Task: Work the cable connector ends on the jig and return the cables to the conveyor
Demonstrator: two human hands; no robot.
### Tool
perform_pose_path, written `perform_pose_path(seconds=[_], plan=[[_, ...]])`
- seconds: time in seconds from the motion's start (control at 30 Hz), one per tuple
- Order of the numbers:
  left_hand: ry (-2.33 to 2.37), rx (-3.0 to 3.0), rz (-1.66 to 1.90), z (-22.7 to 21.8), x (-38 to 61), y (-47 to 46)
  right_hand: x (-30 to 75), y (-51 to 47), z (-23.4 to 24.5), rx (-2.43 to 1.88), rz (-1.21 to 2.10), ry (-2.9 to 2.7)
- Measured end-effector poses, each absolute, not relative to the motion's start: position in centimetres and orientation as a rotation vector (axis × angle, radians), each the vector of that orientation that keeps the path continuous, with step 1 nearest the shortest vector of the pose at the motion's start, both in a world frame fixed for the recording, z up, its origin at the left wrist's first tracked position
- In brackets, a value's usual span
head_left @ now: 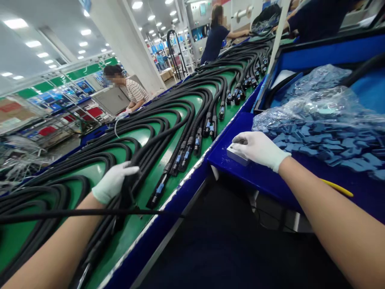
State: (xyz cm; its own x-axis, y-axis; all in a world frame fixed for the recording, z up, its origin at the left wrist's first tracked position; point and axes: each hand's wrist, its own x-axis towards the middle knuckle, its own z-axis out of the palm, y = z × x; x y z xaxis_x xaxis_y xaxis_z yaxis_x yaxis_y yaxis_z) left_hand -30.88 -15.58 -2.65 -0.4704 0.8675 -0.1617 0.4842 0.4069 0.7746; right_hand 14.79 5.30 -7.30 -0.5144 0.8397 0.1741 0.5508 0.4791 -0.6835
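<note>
My left hand (112,182), in a white glove, is closed round a black corrugated cable (126,192) lying on the green conveyor belt (144,134). Beside it lie several looped black cables with blue-tipped connectors (160,188) pointing at the belt's near edge. My right hand (258,148), also gloved, rests on a small grey-white block (236,154) on the blue work shelf (228,164), fingers curled over the block's top. Just right of that hand lies a clear plastic bag of small blue parts (325,124).
Cables cover the belt far into the distance (237,76). A person in a striped shirt (135,92) sits across the belt; another in dark blue (215,38) stands at the far end. A yellow strip (338,188) lies on the shelf. A blue bin wall (331,52) stands behind the bag.
</note>
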Motion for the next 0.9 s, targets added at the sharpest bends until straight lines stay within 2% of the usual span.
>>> perform_pose_path(seconds=[0.13, 0.2, 0.3, 0.37, 0.43, 0.53, 0.63, 0.7, 0.8, 0.9], plan=[[1.725, 1.214, 1.241, 1.1, -27.3, -10.7, 12.0, 0.7, -6.7, -0.767, 1.083, -2.173], [1.346, 1.154, 1.510, 1.6, -23.5, -7.9, 10.1, -1.4, -6.9, -0.603, 1.280, -2.104], [0.918, 1.082, 1.637, 1.2, -16.9, -4.5, 8.1, -3.3, -7.9, -0.484, 1.665, -1.854], [0.957, 1.190, 1.625, 0.6, -13.3, -3.2, 8.3, -3.6, -8.8, -0.446, 1.881, -1.643], [1.229, 1.417, 1.609, -0.1, -11.0, -2.6, 10.0, -3.5, -9.5, -0.494, 1.943, -1.472], [1.505, 1.903, 1.522, -1.7, -9.3, -2.7, 14.0, -3.4, -9.5, -0.728, 1.806, -1.513], [1.196, 2.657, 0.980, -3.9, -7.9, -3.4, 17.8, -3.8, -7.8, -0.935, 1.537, -1.880], [0.970, 2.883, 0.684, -5.4, -6.5, -3.7, 20.0, -4.1, -6.4, -1.006, 1.362, -2.125], [1.147, 2.648, 0.722, -6.3, -4.1, -3.9, 23.5, -4.3, -5.2, -1.230, 1.106, -2.260], [1.471, 2.222, 0.761, -5.4, -2.0, -3.6, 27.2, -4.4, -6.3, -1.731, 0.548, -2.279]])
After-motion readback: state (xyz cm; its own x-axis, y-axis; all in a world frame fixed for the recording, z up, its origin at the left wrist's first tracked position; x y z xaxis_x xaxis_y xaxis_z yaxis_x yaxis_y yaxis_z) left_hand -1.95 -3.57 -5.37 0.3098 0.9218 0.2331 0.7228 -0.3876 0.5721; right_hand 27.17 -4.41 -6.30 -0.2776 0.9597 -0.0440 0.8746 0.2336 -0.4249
